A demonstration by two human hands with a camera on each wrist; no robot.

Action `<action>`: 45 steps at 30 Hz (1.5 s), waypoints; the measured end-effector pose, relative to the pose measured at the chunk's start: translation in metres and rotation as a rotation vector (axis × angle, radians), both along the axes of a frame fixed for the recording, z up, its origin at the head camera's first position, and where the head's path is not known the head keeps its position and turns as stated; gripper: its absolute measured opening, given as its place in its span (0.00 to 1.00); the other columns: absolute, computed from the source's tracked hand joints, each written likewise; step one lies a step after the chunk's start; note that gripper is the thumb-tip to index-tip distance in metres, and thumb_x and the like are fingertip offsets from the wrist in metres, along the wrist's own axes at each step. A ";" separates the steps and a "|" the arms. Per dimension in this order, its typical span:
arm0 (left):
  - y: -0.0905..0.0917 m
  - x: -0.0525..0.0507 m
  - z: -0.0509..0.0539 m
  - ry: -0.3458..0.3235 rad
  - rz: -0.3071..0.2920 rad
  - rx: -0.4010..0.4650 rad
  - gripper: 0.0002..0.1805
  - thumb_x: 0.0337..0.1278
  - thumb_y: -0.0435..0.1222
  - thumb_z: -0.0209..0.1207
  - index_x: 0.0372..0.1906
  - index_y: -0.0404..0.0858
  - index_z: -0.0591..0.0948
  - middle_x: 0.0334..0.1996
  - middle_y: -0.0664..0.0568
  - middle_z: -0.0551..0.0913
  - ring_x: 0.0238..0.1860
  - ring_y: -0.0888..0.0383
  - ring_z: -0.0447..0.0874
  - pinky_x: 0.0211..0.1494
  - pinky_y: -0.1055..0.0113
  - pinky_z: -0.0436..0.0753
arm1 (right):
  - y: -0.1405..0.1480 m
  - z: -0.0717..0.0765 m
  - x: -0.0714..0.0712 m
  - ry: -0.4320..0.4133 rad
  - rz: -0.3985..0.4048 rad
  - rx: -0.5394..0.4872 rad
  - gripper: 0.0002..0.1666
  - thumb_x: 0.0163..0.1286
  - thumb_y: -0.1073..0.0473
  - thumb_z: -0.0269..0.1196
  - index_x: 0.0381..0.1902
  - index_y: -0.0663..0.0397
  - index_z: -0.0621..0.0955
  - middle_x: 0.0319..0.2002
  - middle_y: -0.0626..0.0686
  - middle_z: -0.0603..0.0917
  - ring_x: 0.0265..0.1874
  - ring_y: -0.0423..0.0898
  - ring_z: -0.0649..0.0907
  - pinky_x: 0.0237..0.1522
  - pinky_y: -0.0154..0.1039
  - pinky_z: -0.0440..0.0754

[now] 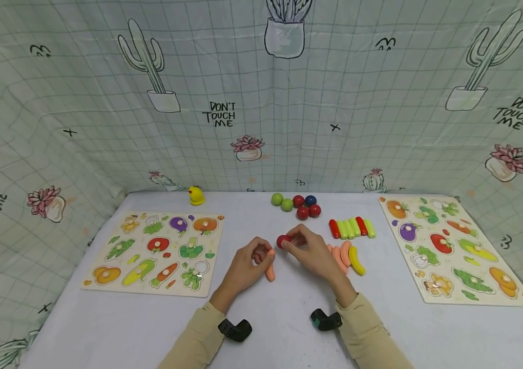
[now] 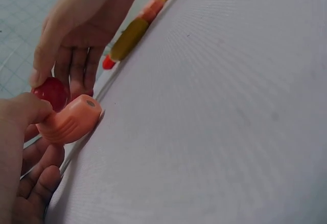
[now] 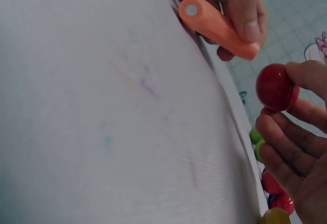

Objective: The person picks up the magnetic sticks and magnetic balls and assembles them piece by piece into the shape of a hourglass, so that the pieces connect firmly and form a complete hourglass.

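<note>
Fingers [image 3: 245,17] pinch an orange piece [image 3: 218,26], wrist views revealing its disc [image 3: 191,10].

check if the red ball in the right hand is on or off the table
Off the table. The right hand pinches the red ball, and the right wrist view shows a gap between it and the table.

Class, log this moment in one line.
left hand: holds orange curved plastic-looking stick | right hand: holds glossy red ball | stick and ball: apart
</note>
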State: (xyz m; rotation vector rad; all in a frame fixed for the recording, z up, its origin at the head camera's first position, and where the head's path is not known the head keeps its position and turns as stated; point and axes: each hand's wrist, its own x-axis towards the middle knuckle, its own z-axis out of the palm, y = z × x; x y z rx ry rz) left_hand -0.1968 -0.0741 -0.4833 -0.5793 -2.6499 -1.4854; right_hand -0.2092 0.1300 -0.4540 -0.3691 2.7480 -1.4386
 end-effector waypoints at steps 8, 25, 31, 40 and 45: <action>0.001 -0.001 -0.002 0.019 -0.008 -0.014 0.11 0.59 0.42 0.61 0.43 0.43 0.75 0.30 0.57 0.78 0.32 0.63 0.74 0.36 0.74 0.75 | -0.005 0.000 0.004 0.006 0.041 -0.012 0.15 0.63 0.46 0.63 0.44 0.45 0.76 0.37 0.46 0.84 0.41 0.42 0.82 0.42 0.38 0.78; -0.001 0.002 0.002 -0.010 -0.005 -0.037 0.21 0.55 0.42 0.64 0.55 0.48 0.76 0.37 0.58 0.79 0.32 0.63 0.72 0.35 0.75 0.71 | -0.014 0.003 0.011 0.024 0.129 0.057 0.11 0.66 0.51 0.61 0.44 0.46 0.76 0.27 0.46 0.80 0.22 0.40 0.74 0.22 0.30 0.70; -0.002 0.002 0.003 0.017 -0.005 -0.038 0.21 0.53 0.42 0.65 0.53 0.48 0.76 0.38 0.57 0.80 0.31 0.62 0.72 0.34 0.75 0.70 | -0.017 0.002 0.012 0.048 0.171 0.104 0.10 0.67 0.52 0.59 0.45 0.45 0.76 0.38 0.45 0.84 0.26 0.38 0.77 0.27 0.30 0.75; 0.000 0.001 0.001 -0.007 0.001 -0.024 0.20 0.52 0.42 0.66 0.51 0.48 0.76 0.41 0.56 0.80 0.31 0.63 0.72 0.34 0.75 0.70 | -0.005 0.007 0.011 0.043 0.219 0.117 0.10 0.71 0.55 0.55 0.48 0.46 0.77 0.38 0.45 0.84 0.33 0.39 0.79 0.35 0.31 0.78; 0.000 0.000 -0.001 -0.003 0.004 -0.029 0.20 0.52 0.41 0.66 0.51 0.48 0.76 0.41 0.56 0.80 0.31 0.63 0.72 0.34 0.75 0.71 | 0.007 0.011 0.009 0.043 0.196 0.136 0.12 0.71 0.55 0.55 0.48 0.49 0.78 0.37 0.48 0.83 0.33 0.41 0.78 0.36 0.32 0.77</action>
